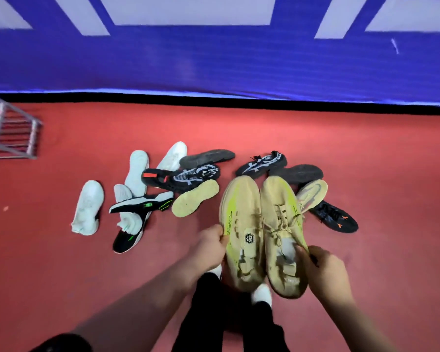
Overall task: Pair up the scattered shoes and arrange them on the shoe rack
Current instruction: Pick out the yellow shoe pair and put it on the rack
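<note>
The left hand grips the outer side of one tan shoe, and the right hand pinches the opening of the second tan shoe. The two touch side by side above the red floor, toes pointing away. Beyond them, white shoes, black shoes and an upturned tan shoe lie scattered. A metal shoe rack stands at the floor's far left edge.

rack far left — shoes centre

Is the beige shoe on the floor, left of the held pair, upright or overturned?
Overturned: the beige shoe shows only its pale, treaded sole facing up.
</note>
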A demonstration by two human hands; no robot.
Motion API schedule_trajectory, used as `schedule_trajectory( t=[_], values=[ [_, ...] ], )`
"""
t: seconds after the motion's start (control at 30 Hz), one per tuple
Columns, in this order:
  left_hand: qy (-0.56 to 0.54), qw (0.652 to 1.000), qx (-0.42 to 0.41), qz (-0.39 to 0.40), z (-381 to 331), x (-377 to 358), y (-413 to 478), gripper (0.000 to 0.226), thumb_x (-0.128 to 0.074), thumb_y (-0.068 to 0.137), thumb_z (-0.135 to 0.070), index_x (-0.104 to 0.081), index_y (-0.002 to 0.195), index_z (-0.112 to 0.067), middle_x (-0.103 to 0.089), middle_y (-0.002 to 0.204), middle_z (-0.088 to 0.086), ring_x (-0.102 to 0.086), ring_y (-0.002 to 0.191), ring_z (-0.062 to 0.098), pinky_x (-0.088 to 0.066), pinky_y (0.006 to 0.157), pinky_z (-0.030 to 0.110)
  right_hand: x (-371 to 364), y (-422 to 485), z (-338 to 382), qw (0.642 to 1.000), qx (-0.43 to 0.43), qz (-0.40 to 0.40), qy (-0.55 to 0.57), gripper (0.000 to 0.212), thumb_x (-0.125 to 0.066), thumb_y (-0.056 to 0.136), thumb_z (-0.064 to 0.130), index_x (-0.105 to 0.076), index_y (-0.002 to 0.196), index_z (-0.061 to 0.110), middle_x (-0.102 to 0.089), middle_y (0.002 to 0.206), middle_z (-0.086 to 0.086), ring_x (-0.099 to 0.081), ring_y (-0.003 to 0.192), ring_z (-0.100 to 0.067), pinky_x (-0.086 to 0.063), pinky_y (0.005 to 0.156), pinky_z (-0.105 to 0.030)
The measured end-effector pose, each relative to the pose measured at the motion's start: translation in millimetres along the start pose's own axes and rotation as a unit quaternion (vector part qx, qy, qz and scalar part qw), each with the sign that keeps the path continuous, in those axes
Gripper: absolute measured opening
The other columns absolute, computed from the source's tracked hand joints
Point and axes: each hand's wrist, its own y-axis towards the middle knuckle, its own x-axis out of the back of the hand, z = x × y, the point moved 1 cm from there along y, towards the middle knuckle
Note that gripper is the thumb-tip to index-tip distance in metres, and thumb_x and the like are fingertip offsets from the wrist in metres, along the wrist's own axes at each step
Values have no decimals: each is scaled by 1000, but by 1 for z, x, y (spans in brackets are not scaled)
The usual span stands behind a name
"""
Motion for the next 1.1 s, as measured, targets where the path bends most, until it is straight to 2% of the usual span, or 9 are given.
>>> schedule_trajectory(
  t=[0.1,0.27,0.37,0.5,0.63,0.77,0.83,0.93,1.1],
  values=[
    [-29,999,11,-13,2,35,-52,14,-49,94,-19,-52,87,-7,-61,92,17,-53,81,29,-37,67,32,14,-40,36,1000,29,0,0,46,-56,90,37,-47,57,7,-44,45,-3,-41,48,-18,-32,45,-27],
    [-107,992,10,-67,12,92,-149,26,-49,92,-22,-40,67,-19,-66,75,7,-66,70,28,-52,64,27,51,-96,103,994,107,3,-22,45,-56,91,33,-46,56,6,-46,48,-7,-39,51,-27,-30,49,-35],
    [-160,982,18,-102,31,121,-219,23,-50,88,-26,-42,66,-21,-68,83,15,-68,77,33,-55,75,45,70,-143,151,985,167,8,-33,49,-57,90,31,-34,49,17,-35,44,1,-28,49,-22,-29,53,-33],
    [-201,967,26,-155,56,162,-292,19,-51,89,-26,-48,77,-12,-65,95,20,-64,88,34,-51,78,38,71,-186,206,970,238,16,-53,52,-55,92,33,-31,48,20,-39,49,-2,-37,55,-23,-34,55,-36],
    [-287,937,29,-195,107,207,-359,19,-51,85,-23,-51,77,-6,-64,76,16,-68,71,36,-57,72,48,49,-234,273,953,294,41,-55,50,-52,91,43,-40,51,15,-37,43,3,-39,49,-22,-36,53,-39],
    [-299,921,36,-248,179,272,-414,19,-49,88,-15,-48,69,-14,-61,62,7,-67,62,34,-55,69,46,0,-277,359,940,337,54,-24,51,-58,90,35,-36,49,14,-34,40,3,-30,43,-12,-28,50,-32],
    [-304,909,49,-280,223,313,-443,23,-50,88,-15,-45,66,-17,-59,61,4,-66,61,33,-54,68,45,-29,-305,416,930,360,70,-17,50,-58,90,32,-36,48,15,-36,41,4,-32,44,-12,-29,50,-34],
    [-312,890,63,-327,282,360,-472,24,-52,87,-16,-45,64,-17,-57,61,4,-61,59,29,-53,68,46,-68,-339,482,919,383,86,-18,51,-57,90,30,-32,48,17,-34,43,4,-32,45,-14,-25,48,-24],
    [-347,860,79,-366,354,425,-486,16,-53,88,-11,-48,73,-10,-57,67,13,-56,55,24,-47,57,36,-123,-361,578,907,407,104,-11,47,-56,91,32,-38,51,15,-36,46,3,-34,48,-15,-26,48,-27]
  ],
)
